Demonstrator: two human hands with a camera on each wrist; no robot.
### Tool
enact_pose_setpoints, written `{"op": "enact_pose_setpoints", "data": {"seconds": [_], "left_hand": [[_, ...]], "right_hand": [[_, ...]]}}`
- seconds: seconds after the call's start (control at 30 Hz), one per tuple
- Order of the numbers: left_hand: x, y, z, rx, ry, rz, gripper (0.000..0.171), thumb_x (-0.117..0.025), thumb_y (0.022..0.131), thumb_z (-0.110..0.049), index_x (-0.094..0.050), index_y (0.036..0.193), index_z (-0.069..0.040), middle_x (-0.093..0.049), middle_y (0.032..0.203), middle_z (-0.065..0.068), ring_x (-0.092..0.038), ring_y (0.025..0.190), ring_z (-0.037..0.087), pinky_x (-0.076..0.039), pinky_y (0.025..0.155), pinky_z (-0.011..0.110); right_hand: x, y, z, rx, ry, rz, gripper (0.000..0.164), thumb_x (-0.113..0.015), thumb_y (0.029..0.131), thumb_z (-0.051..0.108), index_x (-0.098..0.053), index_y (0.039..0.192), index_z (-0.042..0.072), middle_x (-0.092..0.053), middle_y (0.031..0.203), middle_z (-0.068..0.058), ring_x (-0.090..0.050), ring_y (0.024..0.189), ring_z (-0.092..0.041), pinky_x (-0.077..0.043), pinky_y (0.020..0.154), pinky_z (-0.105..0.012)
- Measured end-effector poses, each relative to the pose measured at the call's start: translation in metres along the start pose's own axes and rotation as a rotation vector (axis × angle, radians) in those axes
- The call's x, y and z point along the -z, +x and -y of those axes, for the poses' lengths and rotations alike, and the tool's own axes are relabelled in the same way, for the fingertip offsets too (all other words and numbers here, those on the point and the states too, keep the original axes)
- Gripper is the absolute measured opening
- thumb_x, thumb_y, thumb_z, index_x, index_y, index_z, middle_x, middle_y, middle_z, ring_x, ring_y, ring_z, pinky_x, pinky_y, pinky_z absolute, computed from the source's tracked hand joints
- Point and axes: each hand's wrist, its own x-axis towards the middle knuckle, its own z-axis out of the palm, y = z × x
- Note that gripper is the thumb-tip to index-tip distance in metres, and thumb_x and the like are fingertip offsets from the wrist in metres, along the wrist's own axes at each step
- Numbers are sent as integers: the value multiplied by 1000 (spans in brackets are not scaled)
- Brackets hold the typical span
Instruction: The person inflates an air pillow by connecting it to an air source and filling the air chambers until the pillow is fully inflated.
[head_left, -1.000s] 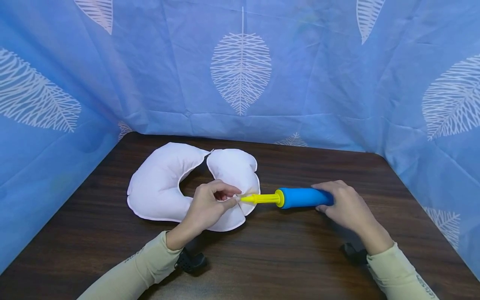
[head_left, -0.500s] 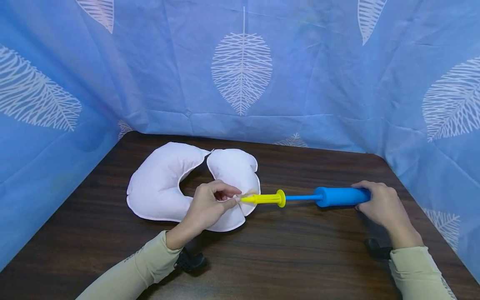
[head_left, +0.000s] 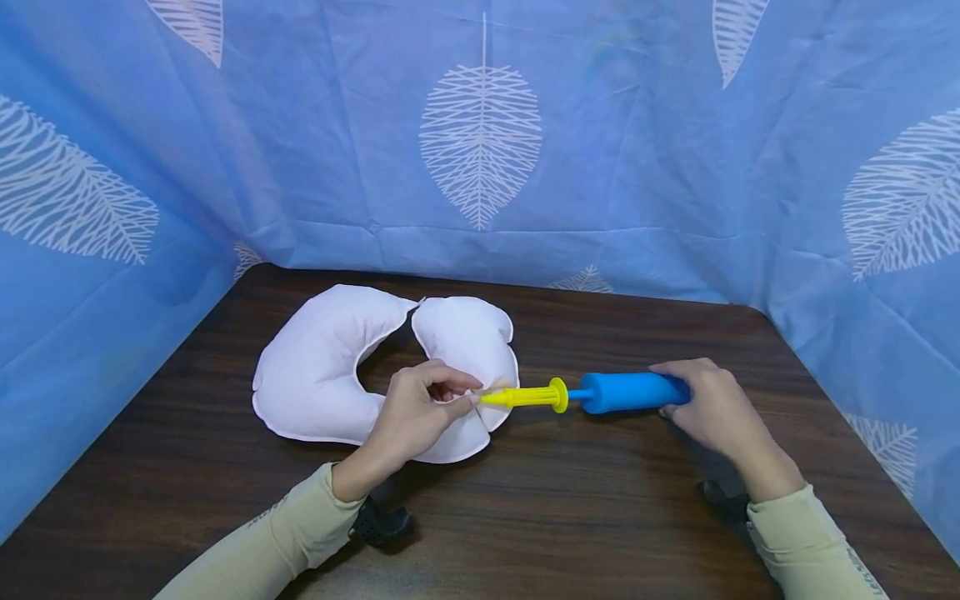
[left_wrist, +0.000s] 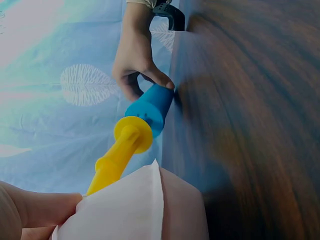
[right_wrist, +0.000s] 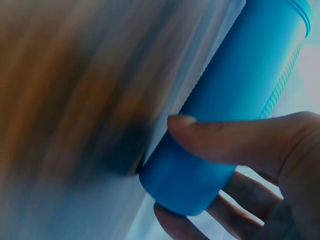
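Note:
A white inflatable neck pillow (head_left: 315, 367) lies on the table, its ends toward the back. My left hand (head_left: 420, 408) pinches the pillow's valve between thumb and fingers, right at the tip of a yellow nozzle (head_left: 525, 397); the fingertips hide most of the valve. The nozzle belongs to a hand pump whose blue barrel (head_left: 626, 392) extends to the right. A short stretch of blue rod (head_left: 576, 394) shows between them. My right hand (head_left: 712, 408) grips the barrel's far end, and in the right wrist view the thumb (right_wrist: 215, 137) lies across the barrel.
The dark wooden table (head_left: 585, 517) has rounded back corners. Blue curtains (head_left: 637, 150) with white leaf prints hang behind it and along both sides. A black wrist device (head_left: 382, 523) sits below the left sleeve.
The right hand drew the pump barrel far to the right, baring a long rod, and then brought it back left, leaving a short rod showing. The left hand and pillow have stayed put.

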Motion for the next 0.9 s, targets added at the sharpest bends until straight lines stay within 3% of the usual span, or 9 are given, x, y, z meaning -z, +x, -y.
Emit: {"op": "enact_pose_setpoints", "data": {"seconds": [0.17, 0.3, 0.53, 0.63, 0.8, 0.9], "left_hand": [[2, -1, -2, -5, 5, -6, 17, -82, 88, 0, -87, 99, -12, -71, 81, -1, -58, 76, 18, -48, 65, 23], [3, 0, -3, -1, 3, -3, 17, -82, 88, 0, -87, 99, -13, -71, 81, -1, -58, 77, 18, -49, 66, 24], [3, -1, -5, -1, 2, 4, 17, -83, 88, -1, -87, 99, -13, -70, 81, -2, -59, 78, 18, -49, 66, 24], [2, 0, -5, -8, -2, 0, 17, -82, 88, -1, -87, 99, -13, -70, 80, -2, -58, 77, 18, -48, 66, 24], [2, 0, -3, -12, -4, -1, 17, -82, 89, -1, -87, 99, -13, -70, 80, -2, -58, 77, 18, -48, 66, 24], [2, 1, -1, 1, -12, -12, 17, -82, 88, -1, -87, 99, -13, -71, 80, 0, -58, 77, 18, -48, 66, 24]], "right_hand": [[-7, 1, 27, 85, 10, 14, 54, -87, 87, 4, -71, 138, 3, -68, 138, -29, -57, 131, -54, -49, 102, -74], [-5, -2, 27, 70, 20, 24, 53, -88, 86, 7, -72, 137, 4, -68, 137, -29, -58, 129, -54, -50, 100, -74], [5, -4, -8, -19, 0, 27, 51, -85, 88, 5, -71, 136, 3, -61, 141, -37, -52, 131, -62, -46, 100, -77], [10, -6, -29, -61, -24, -4, 51, -83, 87, 4, -71, 136, 2, -58, 141, -41, -51, 127, -64, -48, 93, -76], [17, -9, -53, -141, -45, -49, 51, -79, 84, 1, -71, 135, 1, -57, 138, -45, -57, 104, -55, -46, 69, -54], [19, -8, -54, -154, -42, -43, 50, -78, 84, 0, -71, 134, -1, -57, 137, -46, -57, 101, -52, -47, 68, -51]]}}
